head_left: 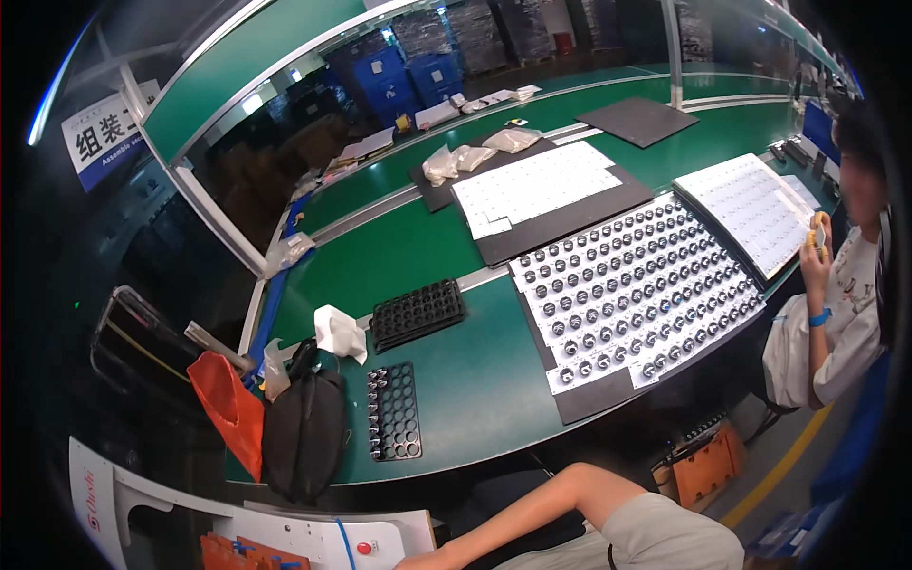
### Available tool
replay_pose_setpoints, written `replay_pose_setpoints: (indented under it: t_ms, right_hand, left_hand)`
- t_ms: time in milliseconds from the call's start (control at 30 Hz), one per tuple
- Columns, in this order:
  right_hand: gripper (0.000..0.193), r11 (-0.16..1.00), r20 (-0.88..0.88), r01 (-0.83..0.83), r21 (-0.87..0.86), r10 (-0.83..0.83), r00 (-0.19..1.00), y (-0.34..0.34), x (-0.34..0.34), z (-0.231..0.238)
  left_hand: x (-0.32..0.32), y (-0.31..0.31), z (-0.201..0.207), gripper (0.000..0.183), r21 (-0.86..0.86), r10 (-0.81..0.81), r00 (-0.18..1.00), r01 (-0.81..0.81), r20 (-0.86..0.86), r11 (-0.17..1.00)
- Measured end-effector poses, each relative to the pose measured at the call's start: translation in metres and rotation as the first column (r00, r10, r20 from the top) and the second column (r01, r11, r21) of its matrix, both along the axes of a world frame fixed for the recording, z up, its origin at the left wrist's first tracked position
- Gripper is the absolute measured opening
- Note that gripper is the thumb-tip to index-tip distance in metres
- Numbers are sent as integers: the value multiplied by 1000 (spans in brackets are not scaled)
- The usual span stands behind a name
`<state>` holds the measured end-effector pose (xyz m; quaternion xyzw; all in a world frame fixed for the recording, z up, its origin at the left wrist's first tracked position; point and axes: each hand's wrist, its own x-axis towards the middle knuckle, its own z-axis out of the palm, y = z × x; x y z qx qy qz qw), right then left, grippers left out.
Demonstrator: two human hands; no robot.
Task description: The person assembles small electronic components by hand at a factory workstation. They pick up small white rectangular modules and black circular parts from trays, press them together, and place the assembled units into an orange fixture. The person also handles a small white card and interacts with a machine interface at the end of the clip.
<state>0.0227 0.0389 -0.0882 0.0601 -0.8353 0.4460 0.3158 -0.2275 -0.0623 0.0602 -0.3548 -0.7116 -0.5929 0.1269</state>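
My right arm (532,508) comes in bent from the lower edge, its elbow raised and the forearm reaching left. Only a sliver of my right hand (413,562) shows at the bottom border, beside a white machine housing (394,537) with a red button (364,548). Its fingers are cut off, so whether it grips anything cannot be seen. My left hand is out of view. On the green table (475,380), a black tray of round cells (408,437) has small black round parts along its left side. Behind it sits a stack of similar black trays (418,318).
Sheets with rows of black round parts (646,285) cover the table's right side. White sheets (537,185) lie farther back. A black bag (304,427) and orange bag (228,408) hang at the left edge. At right, a co-worker's hands (817,252) hold a small pale item.
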Motion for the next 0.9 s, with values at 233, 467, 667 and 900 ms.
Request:
replay_pose_setpoints:
  t_ms: [233, 467, 667, 900]
  right_hand:
    - [22, 998, 61, 21, 61, -24, 998, 0, -23, -23]
    - [13, 973, 112, 141, 182, -163, 980, 27, 31, 9]
    - [9, 912, 71, 313, 265, -343, 937, 57, 53, 66]
    - [19, 945, -30, 262, 196, -262, 965, 52, -7, 58]
  left_hand:
    - [-59, -17, -27, 44, 53, -252, 949, 247, 187, 968]
    - [-19, -21, -19, 52, 112, -198, 955, 177, 222, 978]
    - [-16, -26, -33, 48, 100, -85, 954, 58, 289, 993]
    - [-39, -43, -57, 37, 67, 140, 983, -149, 122, 987]
